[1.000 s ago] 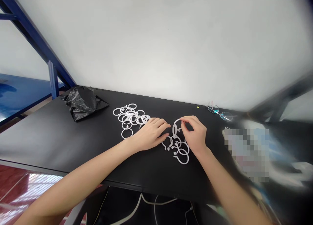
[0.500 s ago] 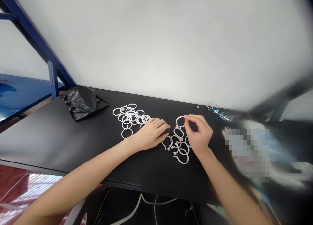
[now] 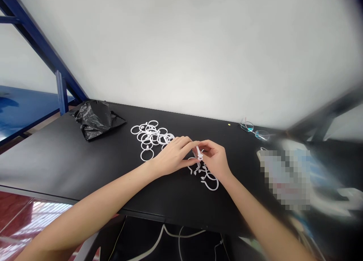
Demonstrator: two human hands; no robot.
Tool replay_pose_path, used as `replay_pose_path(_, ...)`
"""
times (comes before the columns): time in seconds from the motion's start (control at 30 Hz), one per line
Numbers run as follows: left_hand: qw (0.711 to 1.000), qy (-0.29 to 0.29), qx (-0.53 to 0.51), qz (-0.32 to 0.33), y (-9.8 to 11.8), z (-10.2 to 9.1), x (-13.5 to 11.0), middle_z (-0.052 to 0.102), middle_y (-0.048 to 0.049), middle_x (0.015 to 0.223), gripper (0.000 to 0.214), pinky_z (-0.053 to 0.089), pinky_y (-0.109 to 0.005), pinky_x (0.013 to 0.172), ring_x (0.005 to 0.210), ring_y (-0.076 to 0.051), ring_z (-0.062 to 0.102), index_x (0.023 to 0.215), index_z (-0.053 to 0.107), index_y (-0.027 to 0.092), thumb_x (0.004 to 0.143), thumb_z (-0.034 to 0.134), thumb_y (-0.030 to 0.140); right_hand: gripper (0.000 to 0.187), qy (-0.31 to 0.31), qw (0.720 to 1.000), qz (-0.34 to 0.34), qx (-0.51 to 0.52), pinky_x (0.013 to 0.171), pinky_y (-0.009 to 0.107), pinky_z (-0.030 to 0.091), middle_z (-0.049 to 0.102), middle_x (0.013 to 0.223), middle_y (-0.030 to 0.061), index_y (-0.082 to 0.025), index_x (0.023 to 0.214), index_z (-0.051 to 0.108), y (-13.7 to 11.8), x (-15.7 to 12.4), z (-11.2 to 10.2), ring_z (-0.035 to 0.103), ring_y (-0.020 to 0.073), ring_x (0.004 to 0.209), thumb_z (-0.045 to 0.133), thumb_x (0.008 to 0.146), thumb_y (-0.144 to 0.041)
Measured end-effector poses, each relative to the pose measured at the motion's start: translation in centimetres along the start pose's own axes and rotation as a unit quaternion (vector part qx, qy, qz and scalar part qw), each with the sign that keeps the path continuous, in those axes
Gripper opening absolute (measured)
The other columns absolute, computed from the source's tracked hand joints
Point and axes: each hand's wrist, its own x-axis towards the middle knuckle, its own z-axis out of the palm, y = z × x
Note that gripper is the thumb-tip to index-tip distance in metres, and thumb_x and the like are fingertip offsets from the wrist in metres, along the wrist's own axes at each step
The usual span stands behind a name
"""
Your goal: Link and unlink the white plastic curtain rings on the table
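Note:
A white plastic curtain ring (image 3: 199,153), seen nearly edge-on, is held between both hands above the black table. My left hand (image 3: 176,155) pinches it from the left with thumb and fingertips. From the right, my right hand (image 3: 217,161) closes its fingers on the same ring and partly hides it. Below the hands lie several opened rings (image 3: 211,189), their ends apart. Left of my left hand, a pile of closed white rings (image 3: 147,154) rests on the table, partly covered by that hand.
A crumpled black plastic bag (image 3: 95,119) lies at the back left of the black table (image 3: 113,174). Eyeglasses (image 3: 262,135) sit at the back right, near a blurred, pixelated packet (image 3: 286,179). A white wall rises behind, and cables (image 3: 154,247) hang below the front edge.
My right hand has moved left with the curtain ring and met my left hand. My left hand, almost still, has closed its fingertips on the ring.

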Motion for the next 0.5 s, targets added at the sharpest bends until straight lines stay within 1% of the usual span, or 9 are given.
replay_pose_path(0.1,1.000,0.015,-0.017,-0.001,0.24,-0.05,0.11,0.059,-0.0125,0.111,0.037,0.051,-0.036,0.082,0.094,-0.022,0.059,0.127,0.045,0.016,0.096,0.049,0.036,0.012,-0.035,0.999,0.020,0.025,0.065,0.032,0.059,0.071,0.073,0.0030,-0.019,0.077,0.068,-0.08,0.01,0.08,0.069,0.0182,0.068,0.075,0.073,-0.028)
replay_pose_path(0.2,0.999,-0.003,-0.039,-0.022,0.34,-0.07,0.18,0.059,-0.0118,0.108,0.036,0.052,-0.033,0.078,0.089,-0.020,0.060,0.130,0.042,0.015,0.098,0.045,0.032,0.007,-0.060,0.997,0.032,0.023,0.062,0.030,0.059,0.072,0.073,0.0026,-0.018,0.077,0.069,-0.14,-0.06,-0.08,0.068,0.0172,0.066,0.072,0.074,-0.024)
replay_pose_path(0.27,0.999,-0.020,-0.030,-0.028,0.24,-0.04,0.16,0.060,-0.0108,0.104,0.036,0.052,-0.033,0.076,0.086,-0.019,0.060,0.130,0.041,0.013,0.098,0.042,0.030,0.008,-0.043,0.998,0.029,0.023,0.058,0.029,0.059,0.071,0.074,0.0026,-0.018,0.082,0.070,-0.27,-0.17,-0.25,0.067,0.0160,0.062,0.070,0.077,-0.025)
replay_pose_path(0.37,0.999,-0.027,0.003,-0.038,-0.02,-0.04,0.10,0.060,-0.0117,0.102,0.033,0.050,-0.035,0.078,0.087,-0.021,0.059,0.126,0.045,0.012,0.099,0.039,0.030,0.012,-0.014,1.000,-0.003,0.019,0.056,0.028,0.059,0.070,0.075,0.0021,-0.019,0.090,0.070,-0.57,-0.46,-0.43,0.066,0.0139,0.057,0.067,0.083,-0.028)
replay_pose_path(0.43,0.998,-0.026,0.012,-0.049,-0.12,-0.16,0.10,0.062,-0.0112,0.098,0.031,0.049,-0.035,0.077,0.084,-0.021,0.058,0.118,0.050,0.012,0.099,0.037,0.032,0.011,-0.017,0.999,-0.028,0.016,0.058,0.028,0.059,0.070,0.076,0.0019,-0.020,0.090,0.071,-0.70,-0.72,-0.39,0.067,0.0142,0.060,0.066,0.084,-0.028)
replay_pose_path(0.5,0.998,-0.021,0.010,-0.054,-0.14,-0.36,0.14,0.063,-0.0100,0.092,0.031,0.048,-0.035,0.074,0.080,-0.021,0.058,0.107,0.054,0.013,0.099,0.034,0.035,0.009,-0.018,0.999,-0.037,0.016,0.059,0.028,0.060,0.070,0.077,0.0019,-0.021,0.088,0.072,-0.76,-0.94,-0.18,0.068,0.0153,0.064,0.068,0.084,-0.028)
